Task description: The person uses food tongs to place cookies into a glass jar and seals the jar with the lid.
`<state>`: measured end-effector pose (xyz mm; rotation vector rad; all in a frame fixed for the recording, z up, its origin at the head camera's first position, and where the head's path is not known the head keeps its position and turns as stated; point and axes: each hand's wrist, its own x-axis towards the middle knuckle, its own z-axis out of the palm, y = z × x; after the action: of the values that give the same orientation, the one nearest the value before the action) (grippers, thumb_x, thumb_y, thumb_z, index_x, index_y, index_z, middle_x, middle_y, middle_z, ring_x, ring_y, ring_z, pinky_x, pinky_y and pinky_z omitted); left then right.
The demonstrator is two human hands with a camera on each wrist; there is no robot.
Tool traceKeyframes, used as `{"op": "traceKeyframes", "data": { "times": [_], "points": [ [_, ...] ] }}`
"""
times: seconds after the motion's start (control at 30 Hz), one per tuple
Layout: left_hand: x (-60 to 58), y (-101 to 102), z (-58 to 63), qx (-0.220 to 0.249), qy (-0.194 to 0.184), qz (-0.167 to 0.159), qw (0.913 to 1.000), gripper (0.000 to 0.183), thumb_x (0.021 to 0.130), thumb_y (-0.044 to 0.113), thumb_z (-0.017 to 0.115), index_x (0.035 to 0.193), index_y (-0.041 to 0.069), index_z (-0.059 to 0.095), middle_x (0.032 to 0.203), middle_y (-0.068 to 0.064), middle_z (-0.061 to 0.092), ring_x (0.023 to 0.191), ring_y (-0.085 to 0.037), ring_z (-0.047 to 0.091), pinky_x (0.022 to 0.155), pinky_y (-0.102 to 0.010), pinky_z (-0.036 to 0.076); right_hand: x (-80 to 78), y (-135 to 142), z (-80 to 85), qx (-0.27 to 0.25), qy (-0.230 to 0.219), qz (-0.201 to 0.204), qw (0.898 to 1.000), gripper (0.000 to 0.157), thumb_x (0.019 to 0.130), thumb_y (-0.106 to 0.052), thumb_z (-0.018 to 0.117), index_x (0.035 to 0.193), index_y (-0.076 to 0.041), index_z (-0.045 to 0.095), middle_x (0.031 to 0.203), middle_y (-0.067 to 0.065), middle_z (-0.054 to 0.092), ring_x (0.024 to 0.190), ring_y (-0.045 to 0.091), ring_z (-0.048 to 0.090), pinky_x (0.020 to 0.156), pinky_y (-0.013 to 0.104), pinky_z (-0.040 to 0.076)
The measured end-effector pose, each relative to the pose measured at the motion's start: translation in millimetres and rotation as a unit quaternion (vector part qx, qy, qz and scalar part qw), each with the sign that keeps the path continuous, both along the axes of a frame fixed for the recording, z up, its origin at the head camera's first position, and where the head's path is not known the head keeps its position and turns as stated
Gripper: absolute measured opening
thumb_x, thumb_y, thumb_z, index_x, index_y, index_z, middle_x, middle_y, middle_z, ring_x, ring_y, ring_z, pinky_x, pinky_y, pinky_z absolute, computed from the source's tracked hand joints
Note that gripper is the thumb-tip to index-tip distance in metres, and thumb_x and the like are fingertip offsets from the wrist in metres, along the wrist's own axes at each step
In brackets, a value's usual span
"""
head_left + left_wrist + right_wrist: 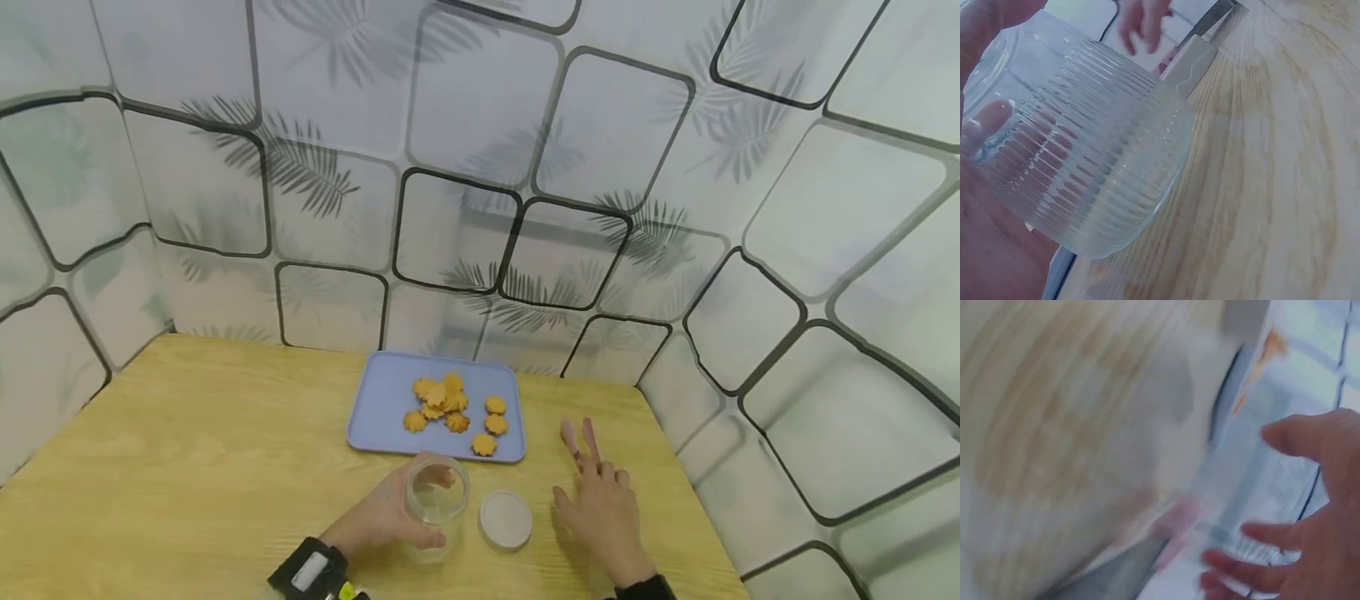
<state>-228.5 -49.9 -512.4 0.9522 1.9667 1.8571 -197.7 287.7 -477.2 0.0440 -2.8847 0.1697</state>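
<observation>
My left hand (390, 510) grips a clear ribbed glass jar (1085, 144), its fingers and thumb wrapped around the side. In the head view the jar's open mouth faces up, close in front of the tray. A round white lid (506, 518) lies on the table just right of the jar. Further right, my right hand (604, 515) reaches forward with its fingers spread, holding nothing. Just beyond its fingertips is a pair of tongs with pink tips (590, 435); the hand hides part of them in the head view, and the right wrist view shows them blurred.
A light blue tray (386, 417) lies behind the jar on the wood-grain table (187, 467). On it are a heap of golden flower-shaped cookies (437, 395) and 3 more cookies along its right side. Patterned curtain-like walls (330, 225) enclose the table's back and sides.
</observation>
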Motion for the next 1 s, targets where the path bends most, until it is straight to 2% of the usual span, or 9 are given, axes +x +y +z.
{"op": "traceKeyframes", "data": {
  "times": [0.07,0.1,0.2,0.37,0.57,0.67,0.8,0.87,1.0],
  "points": [
    [1.5,-1.3,-1.1,0.003,0.0,-0.003,1.0,0.076,0.073,0.013,0.09,0.139,0.02,0.052,0.135,-0.017,0.059,0.124,-0.024,0.056,0.106,-0.033,0.045,-0.3,15.0,-0.7,-0.009,-0.045,-0.047,0.998,0.07,0.09,-0.044,0.073,0.13,0.01,0.055,0.113,0.029,0.061,0.087,0.042,0.06,0.061,0.051,0.054],
    [1.9,-2.0,-1.4,0.004,0.003,-0.003,1.0,0.076,0.073,0.013,0.089,0.139,0.02,0.052,0.135,-0.016,0.06,0.123,-0.024,0.057,0.106,-0.033,0.045,-1.3,21.4,-1.2,-0.016,-0.066,-0.06,0.996,0.07,0.091,-0.044,0.072,0.128,0.012,0.054,0.102,0.027,0.062,0.085,0.04,0.061,0.061,0.051,0.055],
    [1.8,-3.2,-1.8,0.012,0.011,-0.005,0.9999,0.076,0.073,0.012,0.089,0.138,0.02,0.052,0.134,-0.018,0.06,0.123,-0.025,0.057,0.105,-0.033,0.046,-5.6,34.0,-1.7,-0.051,-0.107,-0.077,0.99,0.069,0.093,-0.043,0.068,0.128,0.015,0.053,0.095,0.022,0.065,0.078,0.033,0.064,0.059,0.048,0.055],
    [-0.1,-2.4,-2.3,0.01,0.014,-0.013,0.9998,0.076,0.073,0.016,0.09,0.139,0.021,0.052,0.135,-0.019,0.059,0.123,-0.026,0.056,0.104,-0.036,0.046,-9.1,39.8,-5.8,-0.075,-0.117,-0.09,0.986,0.053,0.093,-0.038,0.069,0.114,0.01,0.061,0.079,0.01,0.064,0.065,0.022,0.059,0.051,0.038,0.048],
    [1.2,0.0,-2.3,0.007,0.008,-0.017,0.9998,0.077,0.073,0.017,0.09,0.139,0.021,0.051,0.136,-0.02,0.058,0.125,-0.028,0.056,0.105,-0.038,0.046,-9.3,40.6,-10.7,-0.085,-0.115,-0.104,0.984,0.034,0.097,-0.026,0.065,0.101,0.008,0.062,0.071,0.007,0.058,0.057,0.019,0.052,0.046,0.032,0.04],
    [2.7,0.2,-2.4,0.009,0.008,-0.018,0.9998,0.077,0.073,0.015,0.09,0.139,0.02,0.051,0.136,-0.021,0.058,0.125,-0.03,0.056,0.105,-0.038,0.047,-7.8,39.3,-10.7,-0.09,-0.091,-0.077,0.989,0.033,0.098,-0.021,0.065,0.104,0.011,0.062,0.075,0.011,0.062,0.059,0.02,0.053,0.047,0.032,0.041],
    [3.1,-2.1,-2.1,0.009,0.004,-0.014,0.9999,0.078,0.073,0.014,0.09,0.139,0.02,0.051,0.136,-0.022,0.056,0.124,-0.032,0.055,0.104,-0.038,0.049,-5.8,33.4,-8.1,-0.098,-0.045,-0.016,0.994,0.037,0.097,-0.013,0.066,0.116,0.018,0.059,0.089,0.02,0.066,0.068,0.022,0.057,0.054,0.034,0.047],
    [1.6,-2.9,-2.3,0.002,0.003,-0.012,0.9999,0.078,0.073,0.015,0.091,0.14,0.021,0.051,0.137,-0.021,0.056,0.125,-0.031,0.055,0.104,-0.039,0.049,-4.7,29.8,-7.3,-0.104,-0.028,0.007,0.994,0.039,0.097,-0.012,0.066,0.121,0.017,0.057,0.094,0.021,0.065,0.072,0.022,0.058,0.057,0.033,0.048],
    [-1.4,-1.5,-2.6,0.0,0.002,-0.016,0.9999,0.079,0.074,0.015,0.09,0.14,0.022,0.05,0.137,-0.02,0.056,0.126,-0.029,0.055,0.105,-0.041,0.048,-2.4,22.3,-8.7,-0.093,0.017,0.063,0.993,0.037,0.094,-0.009,0.071,0.121,0.014,0.058,0.099,0.021,0.065,0.079,0.025,0.064,0.062,0.033,0.053]
  ]
}}
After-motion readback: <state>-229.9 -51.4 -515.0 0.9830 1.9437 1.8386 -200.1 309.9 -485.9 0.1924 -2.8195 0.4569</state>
